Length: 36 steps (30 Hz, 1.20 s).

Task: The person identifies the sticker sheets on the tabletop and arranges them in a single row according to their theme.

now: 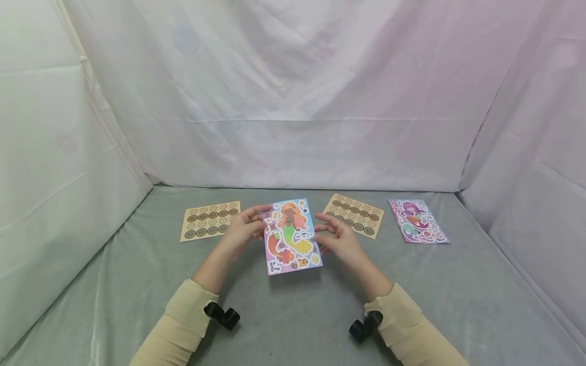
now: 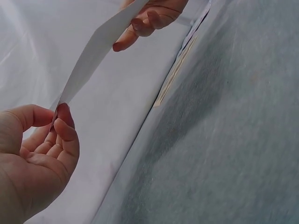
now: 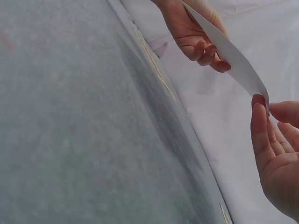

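A mermaid sticker sheet (image 1: 289,238), blue and purple at its edges, is held up above the table between both hands. My left hand (image 1: 239,233) pinches its left edge. At the opposite edge, my right hand (image 1: 342,243) pinches it between thumb and fingers. The left wrist view shows the white back of the sticker sheet (image 2: 91,53), with the left hand (image 2: 44,161) gripping one end. In the right wrist view the sticker sheet (image 3: 236,58) bends slightly, and the right hand (image 3: 280,158) grips its near end.
Tan sheets of round stickers lie on the grey table (image 1: 293,315): one at left (image 1: 208,221), another at right (image 1: 359,213), partly behind the right hand. Farther right lies a purple mermaid sticker sheet (image 1: 417,221). White cloth walls (image 1: 302,101) enclose the back and sides.
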Tool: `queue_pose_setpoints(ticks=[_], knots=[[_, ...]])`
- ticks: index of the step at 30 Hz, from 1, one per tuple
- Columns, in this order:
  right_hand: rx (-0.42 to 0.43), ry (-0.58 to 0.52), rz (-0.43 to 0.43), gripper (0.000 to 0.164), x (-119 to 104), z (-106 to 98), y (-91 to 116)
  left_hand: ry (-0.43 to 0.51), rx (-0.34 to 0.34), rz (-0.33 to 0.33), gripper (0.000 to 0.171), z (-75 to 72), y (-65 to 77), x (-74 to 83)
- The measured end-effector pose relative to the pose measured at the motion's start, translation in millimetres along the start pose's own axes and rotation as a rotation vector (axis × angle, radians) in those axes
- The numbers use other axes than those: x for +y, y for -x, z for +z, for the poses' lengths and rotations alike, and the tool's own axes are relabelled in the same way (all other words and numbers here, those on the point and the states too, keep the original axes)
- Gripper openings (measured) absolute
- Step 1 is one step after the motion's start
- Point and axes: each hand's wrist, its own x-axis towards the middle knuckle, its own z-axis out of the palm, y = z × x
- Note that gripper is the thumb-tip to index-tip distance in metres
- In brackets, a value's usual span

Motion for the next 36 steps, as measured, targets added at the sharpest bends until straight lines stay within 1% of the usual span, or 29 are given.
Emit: queue_pose_setpoints(ticks=[6, 10, 17, 23, 30, 36], knots=[[-0.001, -0.005, 0.019, 0.056, -2, 5, 2, 0.012, -0.019, -0.005, 0.051, -2.5, -1.1, 0.0], [-0.006, -0.019, 0.031, 0.055, -2, 7, 2, 0.029, -0.022, 0.002, 0.056, -3.8, -1.5, 1.6], [0.004, -0.03, 0.018, 0.053, -1, 12, 4, 0.04, -0.041, 0.014, 0.062, -7.3, 0.3, 5.2], [0.029, -0.054, 0.021, 0.053, -3, 19, 7, 0.083, -0.055, 0.023, 0.067, -10.3, 2.4, 7.6], [0.062, -0.057, 0.043, 0.056, -7, 27, 10, 0.089, -0.046, -0.006, 0.068, -15.5, 8.7, 10.1], [0.051, -0.061, 0.025, 0.057, -8, 34, 14, 0.071, -0.043, -0.013, 0.068, -22.1, 13.8, 9.4]])
